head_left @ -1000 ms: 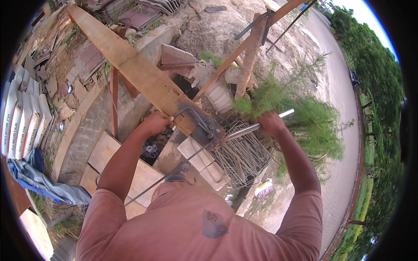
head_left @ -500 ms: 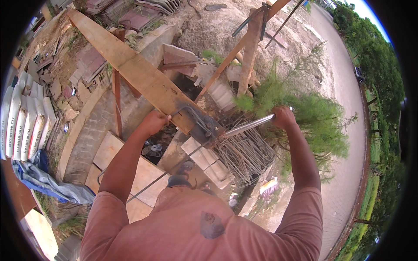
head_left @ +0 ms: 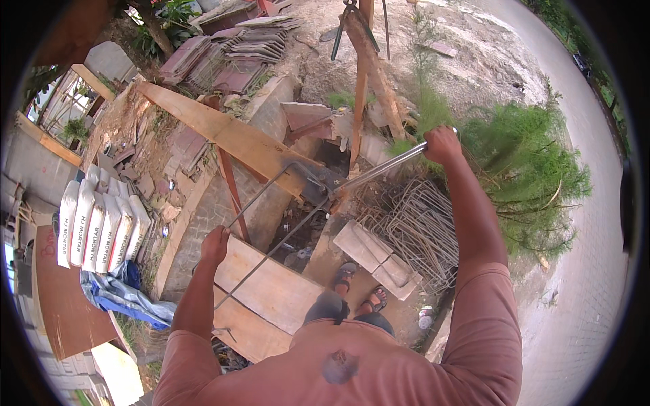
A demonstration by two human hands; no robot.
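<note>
Rebar rod (head_left: 271, 250) in left hand (head_left: 215, 245); right hand (head_left: 441, 143) grips lever pipe (head_left: 386, 166).

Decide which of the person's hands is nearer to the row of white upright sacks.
Left. The left hand grips a thin bent steel rod just right of the sacks; the right hand is far across.

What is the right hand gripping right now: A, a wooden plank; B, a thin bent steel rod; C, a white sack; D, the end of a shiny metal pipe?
D: the right hand is closed round the far end of the shiny metal pipe, while the left hand holds the thin steel rod.
</note>
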